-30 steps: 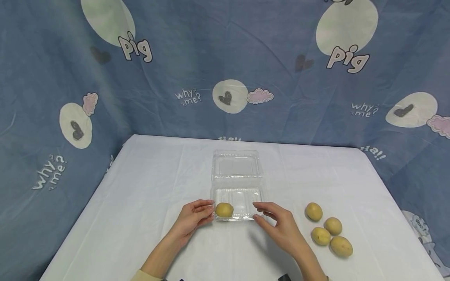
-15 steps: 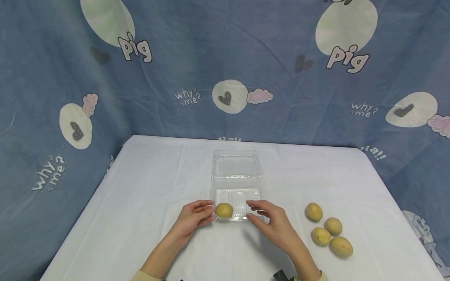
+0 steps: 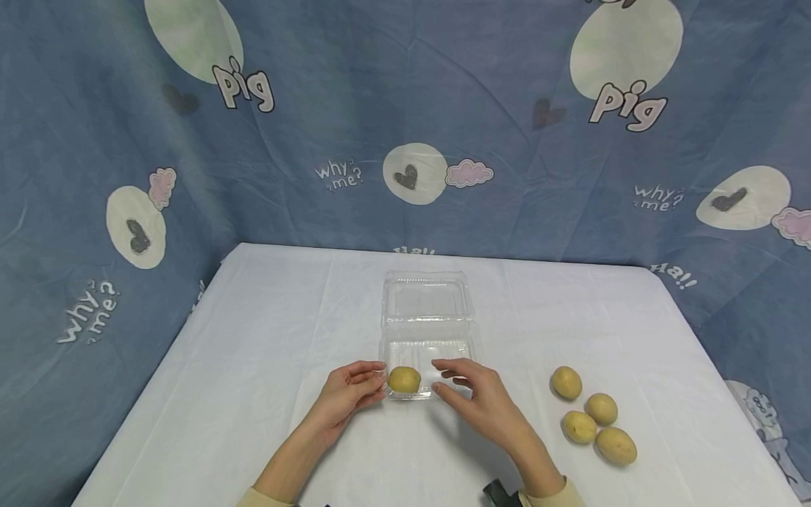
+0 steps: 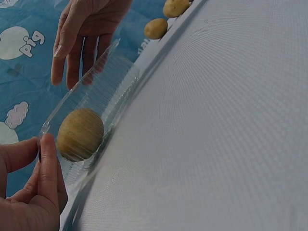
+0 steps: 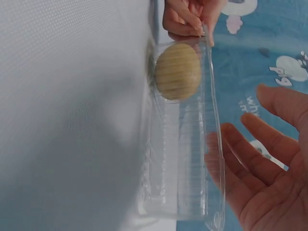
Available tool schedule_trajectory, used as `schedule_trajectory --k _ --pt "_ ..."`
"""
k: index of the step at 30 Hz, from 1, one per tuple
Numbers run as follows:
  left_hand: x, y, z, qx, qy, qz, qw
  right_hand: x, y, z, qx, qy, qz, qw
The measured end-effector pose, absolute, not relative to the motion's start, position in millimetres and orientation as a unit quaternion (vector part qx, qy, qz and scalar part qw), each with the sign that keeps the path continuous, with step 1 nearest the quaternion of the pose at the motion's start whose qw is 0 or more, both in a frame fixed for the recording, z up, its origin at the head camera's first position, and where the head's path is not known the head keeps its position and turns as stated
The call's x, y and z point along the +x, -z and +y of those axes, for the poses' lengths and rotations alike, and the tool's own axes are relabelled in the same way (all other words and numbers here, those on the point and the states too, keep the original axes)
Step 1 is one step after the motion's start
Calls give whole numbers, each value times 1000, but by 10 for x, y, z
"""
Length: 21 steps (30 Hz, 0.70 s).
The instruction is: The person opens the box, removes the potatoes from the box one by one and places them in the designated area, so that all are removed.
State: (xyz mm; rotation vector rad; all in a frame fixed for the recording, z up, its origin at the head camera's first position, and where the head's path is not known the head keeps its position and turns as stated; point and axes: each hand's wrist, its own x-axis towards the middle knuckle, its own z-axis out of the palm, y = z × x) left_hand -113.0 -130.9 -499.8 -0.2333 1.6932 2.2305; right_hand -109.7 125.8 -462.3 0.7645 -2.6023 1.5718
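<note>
A clear plastic clamshell container (image 3: 415, 348) lies on the table with its lid (image 3: 426, 299) folded back, away from the person. One potato (image 3: 404, 380) sits in the left front part of its base. My left hand (image 3: 345, 396) pinches the left rim of the base between thumb and fingers, as the left wrist view shows. Over the right front part of the base hovers my right hand (image 3: 478, 401), its fingers spread and holding nothing. In the right wrist view a gap separates its thumb from its fingers, and the potato (image 5: 178, 72) lies beyond the fingertips.
Several loose potatoes (image 3: 579, 427) lie grouped on the white tablecloth (image 3: 266, 338) to the right of the right hand. Behind the table hangs a blue printed curtain (image 3: 355, 211). A dark device (image 3: 499, 493) shows by the right wrist.
My right hand has moved left over the container's base, nearer the potato inside. The left hand, the container and the potatoes stay where they were.
</note>
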Motion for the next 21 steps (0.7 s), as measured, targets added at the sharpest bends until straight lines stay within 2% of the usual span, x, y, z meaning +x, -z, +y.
schedule_trajectory --k 13,21 --pt "-1135 4991 -1299 -83 -783 595 165 -1166 4649 1135 250 -483 -838 -41" --pt "-1133 4985 -1300 -86 -782 595 165 -1204 4649 1057 251 -462 -850 -32"
